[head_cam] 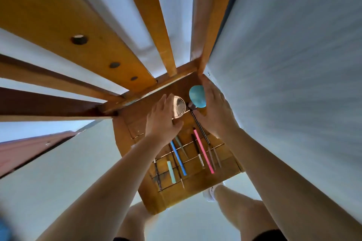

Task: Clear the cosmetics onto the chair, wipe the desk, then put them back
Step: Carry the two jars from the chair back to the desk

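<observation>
- Two bare forearms are seen reaching down and away from the camera toward a wooden chair [135, 121]; the seat is viewed from straight above.
- Cosmetics are laid out on the seat, with both hands placed at its far end, near the slatted back [137, 25].
- The left hand [162, 119] is set against a round clear-lidded case [179, 106]. Its fingers are stretched along the case's left edge and the thumb is laid by the near edge. Whether the case is actually clasped cannot be told.
- The right hand [215, 111] is held palm down, touching a teal egg-shaped sponge [197, 96] on its left side. A long dark-handled brush [199, 125] runs under the hand's edge. The fingers are mostly hidden, so its grip cannot be told.
- Nearer the camera, slim items are lined up roughly parallel on the seat: a blue pencil [178, 157], a pink pencil [203, 152], a short pale green stick [171, 172], and two brownish pencils [214, 157] just right of the pink one.
- Several thinner dark sticks are placed among them; what they are is too small to tell.
- Bare legs and a white shoe [210, 193] are seen below the seat's near edge.
- A pale, blurred surface [293, 64] fills the right side.
</observation>
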